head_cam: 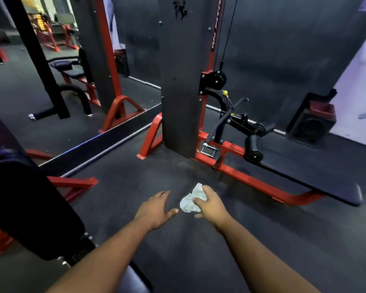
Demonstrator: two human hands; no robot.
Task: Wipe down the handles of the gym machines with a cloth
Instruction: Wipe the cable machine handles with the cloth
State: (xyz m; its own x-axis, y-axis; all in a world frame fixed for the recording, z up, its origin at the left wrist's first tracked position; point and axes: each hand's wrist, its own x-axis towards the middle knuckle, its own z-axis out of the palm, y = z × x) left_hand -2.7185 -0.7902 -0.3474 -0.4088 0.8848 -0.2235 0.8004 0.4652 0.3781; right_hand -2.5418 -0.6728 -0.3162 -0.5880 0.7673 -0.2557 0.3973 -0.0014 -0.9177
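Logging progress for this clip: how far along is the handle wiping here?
Nothing visibly done: no handle shows wiping. In hand: the right hand grips a crumpled cloth above the floor; the left hand is open, holding nothing. Left: the cable machine's metal handle and black bar handle, both untouched.

Left hand (156, 208) open, right hand (211, 205) gripping

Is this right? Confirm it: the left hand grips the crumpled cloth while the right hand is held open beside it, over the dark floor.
No, the hands are swapped. The head view shows the right hand gripping the crumpled cloth, while the left hand is held open beside it, over the dark floor.
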